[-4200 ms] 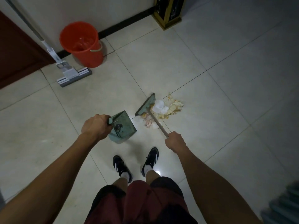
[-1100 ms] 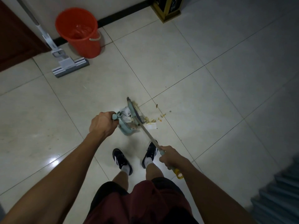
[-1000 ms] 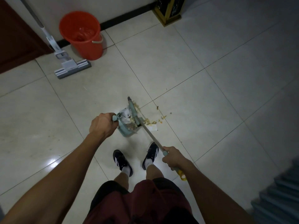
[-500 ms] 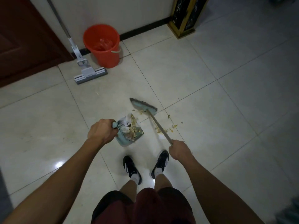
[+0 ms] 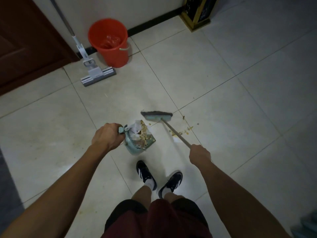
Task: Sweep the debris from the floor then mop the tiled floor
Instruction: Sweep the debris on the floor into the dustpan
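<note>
**Dustpan loaded, crumbs left on the tiles**

The left hand [image 5: 108, 135] is curled tight round the handle of the pale teal dustpan [image 5: 137, 143], which sits on the tiled floor [image 5: 223, 83] just ahead of the person's shoes [image 5: 159, 177]. Its tray holds a heap of swept debris [image 5: 139, 133]: crumpled white paper and yellowish scraps.

The right hand [image 5: 199, 154] grips the thin shaft of the broom [image 5: 157, 115], fingers wrapped fully round it. The shaft slants up and to the left from the hand to the teal broom head, which lies just beyond the dustpan's open mouth, its dark bristles pointing away from the person. Whether the bristles touch the floor cannot be told.

A scatter of small yellow crumbs [image 5: 183, 133] lies on the floor to the right of the dustpan, beside and partly under the broom shaft, near a grout line. A white scrap [image 5: 177, 140] lies among them.

Toward the far wall, an orange bucket [image 5: 109, 42] stands on the floor against the dark skirting. Just left of it a sponge mop [image 5: 97, 75] rests with its head flat on the tiles and its handle leaning up beside a brown door [image 5: 25, 40]. A dark, gold-edged stand [image 5: 197, 12] sits at the wall farther right.
</note>
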Demonstrator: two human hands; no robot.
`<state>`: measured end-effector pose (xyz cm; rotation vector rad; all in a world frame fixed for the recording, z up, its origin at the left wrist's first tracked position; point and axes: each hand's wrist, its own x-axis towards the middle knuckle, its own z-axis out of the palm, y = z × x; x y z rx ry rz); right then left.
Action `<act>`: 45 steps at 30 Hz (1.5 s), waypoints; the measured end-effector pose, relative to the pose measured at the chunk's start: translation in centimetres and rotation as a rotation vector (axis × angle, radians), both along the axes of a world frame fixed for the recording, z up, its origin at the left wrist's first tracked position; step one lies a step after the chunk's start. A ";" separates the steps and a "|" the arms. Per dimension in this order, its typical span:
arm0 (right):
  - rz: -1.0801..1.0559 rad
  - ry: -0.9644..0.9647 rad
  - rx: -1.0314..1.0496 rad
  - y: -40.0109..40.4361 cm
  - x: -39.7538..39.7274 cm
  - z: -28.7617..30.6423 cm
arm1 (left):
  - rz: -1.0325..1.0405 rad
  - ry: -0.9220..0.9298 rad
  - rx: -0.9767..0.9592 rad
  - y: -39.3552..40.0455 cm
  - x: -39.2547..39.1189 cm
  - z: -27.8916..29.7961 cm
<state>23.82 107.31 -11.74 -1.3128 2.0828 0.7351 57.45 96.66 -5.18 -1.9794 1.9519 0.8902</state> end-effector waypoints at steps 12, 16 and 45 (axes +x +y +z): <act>-0.129 0.047 0.034 9.2 -8.6 3.4 | -0.178 -0.052 -0.019 1.4 -8.7 0.9; -0.235 0.003 0.001 11.9 -10.9 3.3 | -0.213 -0.045 -0.014 2.3 -11.8 1.2; -0.428 -0.329 -0.013 13.1 -11.0 -0.9 | -0.116 -0.072 -0.066 7.3 -15.3 -0.1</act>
